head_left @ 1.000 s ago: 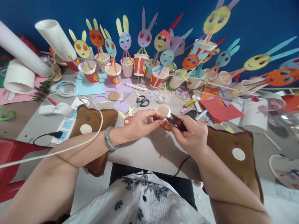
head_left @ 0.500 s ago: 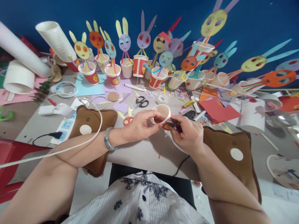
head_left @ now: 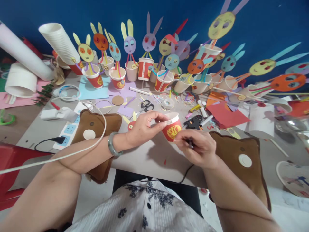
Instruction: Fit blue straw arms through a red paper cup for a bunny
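Pinched at its rim, a red and white paper cup [head_left: 172,129] with a yellow print hangs tilted from my left hand [head_left: 147,127]. My right hand [head_left: 199,146] is closed around a dark-handled tool [head_left: 190,141], whose blades do not show; in the earlier frame it looks like scissors. The fingertips of that hand are at the cup's lower right side. A red paper rabbit head [head_left: 131,125] with yellow ears lies partly behind my left hand. Black scissors [head_left: 146,105] rest on the table beyond it.
Paper cups with rabbit figures [head_left: 145,67] line the blue wall. Brown cushions [head_left: 241,164] lie on both sides. A glue gun [head_left: 193,122], red paper [head_left: 225,114], a tape roll [head_left: 168,103] and scraps are beyond my hands. A white cable [head_left: 104,129] crosses my left forearm.
The cup has turned from its open top facing me to its printed side showing. My right hand has moved slightly right and down, and the blades at the rim are now out of sight.
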`<control>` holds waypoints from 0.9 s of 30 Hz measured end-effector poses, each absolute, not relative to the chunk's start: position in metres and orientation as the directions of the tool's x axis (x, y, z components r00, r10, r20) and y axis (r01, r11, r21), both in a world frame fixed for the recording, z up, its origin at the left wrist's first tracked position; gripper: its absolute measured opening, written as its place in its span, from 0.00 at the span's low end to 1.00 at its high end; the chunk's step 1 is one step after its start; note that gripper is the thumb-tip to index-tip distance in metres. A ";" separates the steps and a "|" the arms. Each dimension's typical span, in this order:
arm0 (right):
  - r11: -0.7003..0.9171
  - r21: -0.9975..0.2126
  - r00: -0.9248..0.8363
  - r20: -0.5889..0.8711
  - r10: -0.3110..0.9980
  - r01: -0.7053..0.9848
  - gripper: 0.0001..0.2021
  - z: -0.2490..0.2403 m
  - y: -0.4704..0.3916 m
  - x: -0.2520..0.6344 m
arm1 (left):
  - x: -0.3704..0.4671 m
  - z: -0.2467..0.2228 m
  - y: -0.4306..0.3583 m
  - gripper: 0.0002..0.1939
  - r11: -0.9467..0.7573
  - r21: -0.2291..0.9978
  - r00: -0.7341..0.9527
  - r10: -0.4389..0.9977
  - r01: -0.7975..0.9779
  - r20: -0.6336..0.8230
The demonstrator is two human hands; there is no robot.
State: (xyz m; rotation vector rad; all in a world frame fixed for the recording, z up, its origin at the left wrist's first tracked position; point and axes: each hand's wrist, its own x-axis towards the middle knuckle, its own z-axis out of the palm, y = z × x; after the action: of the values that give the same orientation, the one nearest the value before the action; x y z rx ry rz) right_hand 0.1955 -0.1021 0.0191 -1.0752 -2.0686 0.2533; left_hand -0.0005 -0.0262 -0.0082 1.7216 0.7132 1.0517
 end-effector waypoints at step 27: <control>0.460 0.030 -0.411 0.501 0.761 0.887 0.10 0.018 -0.082 0.220 | 0.000 -0.010 -0.019 0.20 -0.098 0.987 0.520 0.840 -0.130 0.153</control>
State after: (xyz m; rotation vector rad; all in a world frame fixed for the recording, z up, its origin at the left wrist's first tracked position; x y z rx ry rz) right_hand 0.2197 -0.0821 0.0176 -1.3825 -2.2943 -0.4078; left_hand 0.0004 -0.0194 -0.0095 1.4429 0.6566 0.9216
